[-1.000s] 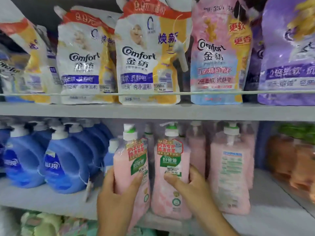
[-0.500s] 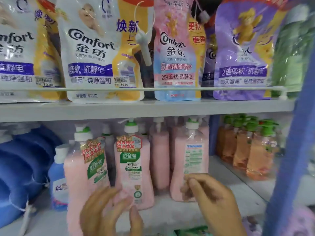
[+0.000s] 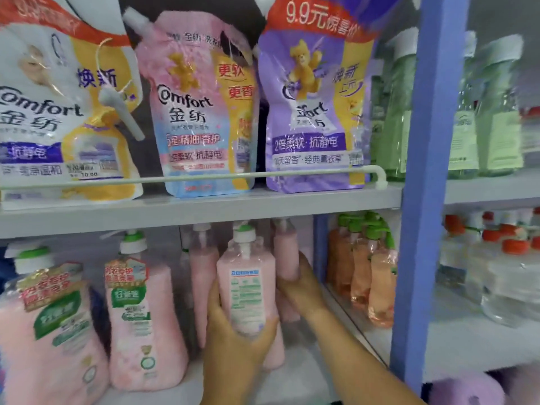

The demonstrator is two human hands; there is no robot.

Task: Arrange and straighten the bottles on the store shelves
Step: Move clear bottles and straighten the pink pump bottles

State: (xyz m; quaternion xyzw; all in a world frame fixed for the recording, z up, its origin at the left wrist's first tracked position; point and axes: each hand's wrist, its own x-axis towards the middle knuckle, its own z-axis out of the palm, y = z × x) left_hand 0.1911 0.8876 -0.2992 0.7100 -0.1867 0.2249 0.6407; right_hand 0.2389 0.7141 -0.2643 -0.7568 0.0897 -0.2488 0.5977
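Head view: left hand [image 3: 233, 340] grips the back-facing pink bottle [image 3: 248, 287] between both hands while right hand [image 3: 301, 279] curls round a rear pink bottle [image 3: 286, 252]; turning carelessly could topple the neighbouring bottles just left.

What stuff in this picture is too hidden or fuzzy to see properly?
Head view only:
- Left hand covers the base of the pink pump bottle it holds.
- Right hand fingertips are hidden behind that bottle; its grip on the rear pink bottle is unclear.
- White refill pouch is cut off by the left edge.
- Green bottles are too blurred to read.
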